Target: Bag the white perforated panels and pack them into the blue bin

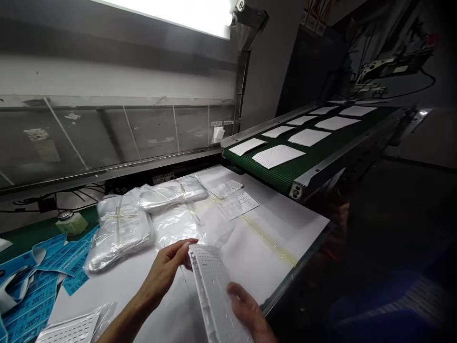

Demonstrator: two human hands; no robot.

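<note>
My left hand (176, 255) pinches the far upper corner of a white slotted plastic panel (214, 290), thumb on top and fingers behind it. The panel stands tilted over the table, showing rows of small slots and a ridged side edge. Against its right side rests my right hand (246, 307), thumb toward me and fingers curled around the edge. The panel's near end runs out of the bottom of the view. Beyond my left hand lie loose clear plastic bags (176, 224). A bagged slotted panel (73, 328) lies at the lower left.
Tied bundles of clear bags (121, 231) lie left of centre. Blue printed label strips (39, 295) and a small pale container (71, 223) are farther left. Two printed sheets (238, 205) lie near the green conveyor (266, 177), which carries several white panels (278, 156). The table's edge (296, 271) is at right.
</note>
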